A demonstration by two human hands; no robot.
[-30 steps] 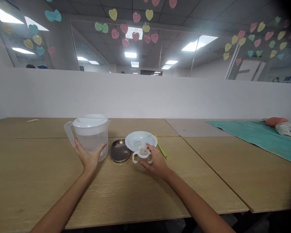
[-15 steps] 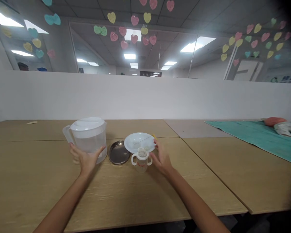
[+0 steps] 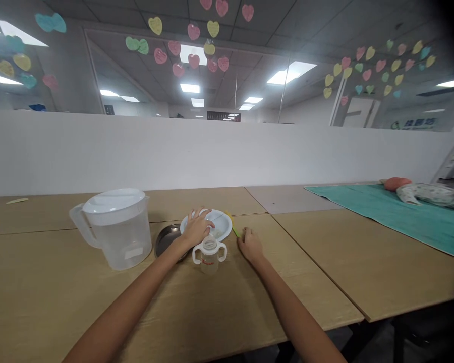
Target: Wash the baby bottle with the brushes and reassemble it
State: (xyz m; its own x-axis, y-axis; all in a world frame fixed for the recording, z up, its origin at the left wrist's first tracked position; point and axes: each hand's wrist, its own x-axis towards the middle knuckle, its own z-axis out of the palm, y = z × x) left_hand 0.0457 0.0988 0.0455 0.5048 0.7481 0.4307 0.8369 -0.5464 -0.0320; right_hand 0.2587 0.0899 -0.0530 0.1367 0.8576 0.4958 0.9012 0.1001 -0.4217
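Observation:
My left hand (image 3: 197, 229) reaches over the left side of a white bowl (image 3: 226, 222), fingers spread, holding nothing that I can see. Some clear small items lie in the bowl, too faint to name. Just right of the bowl, my right hand (image 3: 250, 245) is closed at the near end of a thin yellow-green stick-like tool (image 3: 235, 231). In front of the bowl stands a clear baby bottle (image 3: 210, 261) with two white handles and no cap. A round dark metal dish (image 3: 165, 238) is partly hidden under my left forearm.
To the left stands a lidded clear plastic pitcher (image 3: 123, 237) with liquid in it. At the right, a green mat (image 3: 348, 201) carries a doll-like figure (image 3: 423, 193) in patterned clothing. A white wall (image 3: 196, 156) rises behind the wooden table (image 3: 196, 317).
My left hand has left the pitcher and moved right to the bowl. My right hand has drawn nearer and closed at the yellow-green tool. The view has turned slightly right.

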